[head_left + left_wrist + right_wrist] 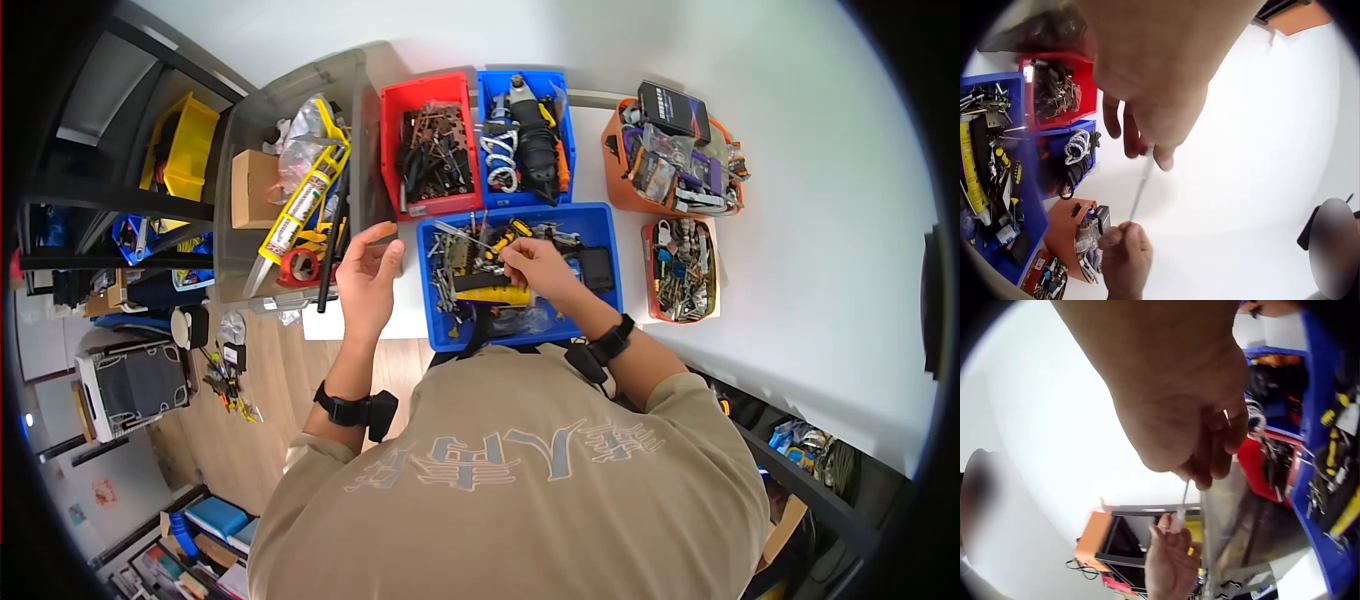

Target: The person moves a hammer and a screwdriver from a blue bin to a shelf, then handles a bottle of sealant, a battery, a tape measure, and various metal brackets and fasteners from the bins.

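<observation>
Over the blue tool bin [426,290], my right hand [545,270] pinches a thin metal rod with a clear, handle-like end [462,237], which slants up to the left. In the right wrist view the clear end [1177,522] overlaps the fingers of my left hand [1172,562]. The head view instead shows a gap between my left hand [368,290] and that end, with thumb and fingers spread apart. Under the rod, the bin holds a yellow-handled tool [508,236], a yellow tube [495,296] and many small metal tools.
Behind stand a red bin [390,140] of metal parts and a blue bin [571,150] with a power tool. A grey crate [232,235] holds a yellow caulking tube. To the right are an orange box [620,180] and a small red tin [652,290].
</observation>
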Demonstrator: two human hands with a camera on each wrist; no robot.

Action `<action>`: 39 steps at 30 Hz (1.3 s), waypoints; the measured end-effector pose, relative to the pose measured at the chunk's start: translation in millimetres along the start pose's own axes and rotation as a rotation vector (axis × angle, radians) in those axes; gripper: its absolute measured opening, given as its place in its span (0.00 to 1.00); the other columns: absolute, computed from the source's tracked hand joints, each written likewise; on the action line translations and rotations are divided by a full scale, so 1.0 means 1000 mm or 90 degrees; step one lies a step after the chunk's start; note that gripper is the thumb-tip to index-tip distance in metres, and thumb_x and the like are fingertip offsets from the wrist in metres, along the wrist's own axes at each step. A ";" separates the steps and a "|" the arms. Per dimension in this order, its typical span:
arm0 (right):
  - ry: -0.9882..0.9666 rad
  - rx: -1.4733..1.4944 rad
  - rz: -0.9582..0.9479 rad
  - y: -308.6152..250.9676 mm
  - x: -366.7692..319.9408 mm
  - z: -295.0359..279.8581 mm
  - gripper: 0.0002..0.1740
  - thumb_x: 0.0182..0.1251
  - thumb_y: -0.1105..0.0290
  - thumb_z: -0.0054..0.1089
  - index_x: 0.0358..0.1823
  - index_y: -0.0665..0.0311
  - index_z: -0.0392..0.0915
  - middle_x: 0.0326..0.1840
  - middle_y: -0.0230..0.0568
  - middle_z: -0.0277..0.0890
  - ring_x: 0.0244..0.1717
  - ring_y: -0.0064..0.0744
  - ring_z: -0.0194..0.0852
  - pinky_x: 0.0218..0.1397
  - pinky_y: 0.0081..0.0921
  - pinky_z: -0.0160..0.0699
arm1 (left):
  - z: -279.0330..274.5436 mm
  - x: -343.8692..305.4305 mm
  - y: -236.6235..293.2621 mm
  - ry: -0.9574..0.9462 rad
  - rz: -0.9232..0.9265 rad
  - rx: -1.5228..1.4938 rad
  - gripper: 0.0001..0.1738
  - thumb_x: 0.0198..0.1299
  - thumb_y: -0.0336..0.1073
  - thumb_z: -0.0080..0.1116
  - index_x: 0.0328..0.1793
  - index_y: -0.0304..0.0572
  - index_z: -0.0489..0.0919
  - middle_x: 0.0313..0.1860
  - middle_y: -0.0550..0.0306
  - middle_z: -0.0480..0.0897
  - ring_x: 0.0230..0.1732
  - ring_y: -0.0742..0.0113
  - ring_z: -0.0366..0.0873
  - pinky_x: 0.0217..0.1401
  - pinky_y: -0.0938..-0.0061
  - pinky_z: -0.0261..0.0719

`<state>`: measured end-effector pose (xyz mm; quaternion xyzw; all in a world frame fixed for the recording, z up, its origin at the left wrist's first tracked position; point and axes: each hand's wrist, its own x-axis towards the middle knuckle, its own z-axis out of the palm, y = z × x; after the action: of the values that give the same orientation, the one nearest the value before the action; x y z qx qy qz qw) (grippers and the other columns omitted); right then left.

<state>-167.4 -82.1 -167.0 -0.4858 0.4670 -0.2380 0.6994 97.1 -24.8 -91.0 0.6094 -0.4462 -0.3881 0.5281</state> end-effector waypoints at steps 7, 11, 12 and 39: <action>0.146 0.237 0.047 0.034 0.122 0.064 0.17 0.81 0.56 0.55 0.45 0.65 0.78 0.32 0.35 0.80 0.28 0.27 0.78 0.27 0.25 0.74 | -0.075 -0.018 -0.022 -0.021 0.023 -0.127 0.08 0.73 0.29 0.61 0.54 0.35 0.78 0.45 0.55 0.86 0.41 0.71 0.83 0.48 0.75 0.82; 0.073 0.067 0.150 0.011 0.149 0.065 0.25 0.80 0.50 0.54 0.55 0.69 0.76 0.45 0.42 0.85 0.37 0.30 0.84 0.34 0.30 0.83 | -0.108 -0.034 -0.016 -0.032 0.088 -0.101 0.07 0.73 0.28 0.59 0.54 0.33 0.78 0.42 0.54 0.86 0.40 0.71 0.84 0.47 0.74 0.85; 0.053 -0.122 0.078 0.022 0.151 0.060 0.22 0.77 0.53 0.58 0.53 0.69 0.79 0.47 0.44 0.86 0.37 0.39 0.85 0.39 0.37 0.84 | -0.116 -0.039 -0.014 -0.018 0.095 -0.106 0.07 0.74 0.27 0.59 0.53 0.33 0.79 0.40 0.54 0.86 0.38 0.70 0.84 0.46 0.74 0.86; -0.037 -0.954 -0.382 0.083 0.029 0.066 0.24 0.54 0.63 0.75 0.51 0.60 0.79 0.55 0.37 0.75 0.63 0.42 0.70 0.65 0.39 0.69 | -0.121 -0.034 -0.028 -0.177 0.101 -0.043 0.05 0.72 0.28 0.62 0.50 0.33 0.81 0.37 0.56 0.85 0.35 0.73 0.84 0.41 0.78 0.83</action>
<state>-105.8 -40.6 -248.2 -0.9364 0.3335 -0.0266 0.1063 205.0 45.2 -101.8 0.4946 -0.5486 -0.4404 0.5103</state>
